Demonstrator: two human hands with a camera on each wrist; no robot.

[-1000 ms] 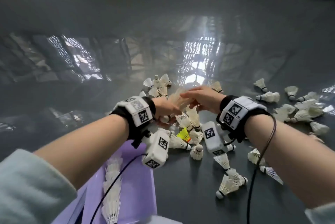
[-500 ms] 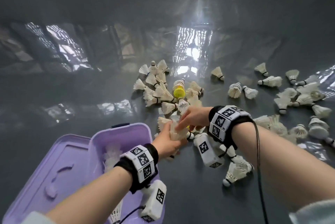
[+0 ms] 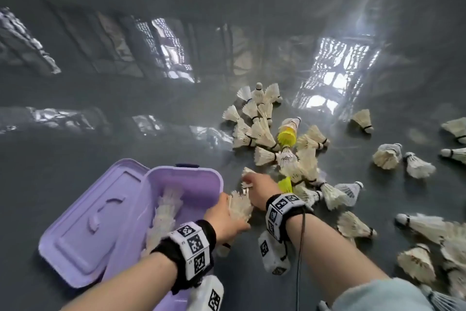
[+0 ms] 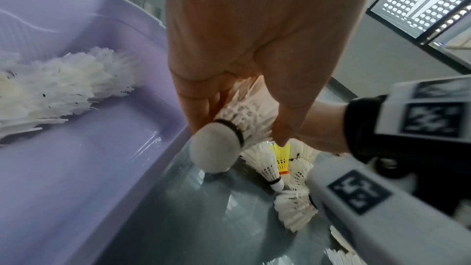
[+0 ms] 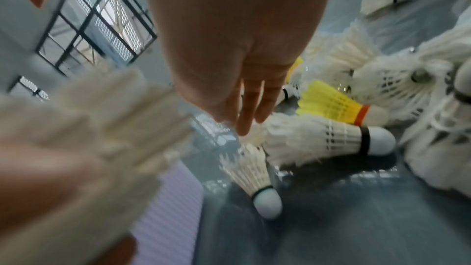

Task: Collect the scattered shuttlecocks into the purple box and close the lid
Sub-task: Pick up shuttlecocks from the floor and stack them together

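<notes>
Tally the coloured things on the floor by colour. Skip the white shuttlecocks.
Yellow shuttlecocks: 2
Purple box: 1
Total: 3

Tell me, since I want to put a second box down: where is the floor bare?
Bare floor lies left of the shuttlecock pile and beyond the purple box. Right of both hands it is crowded with scattered shuttlecocks.
</notes>
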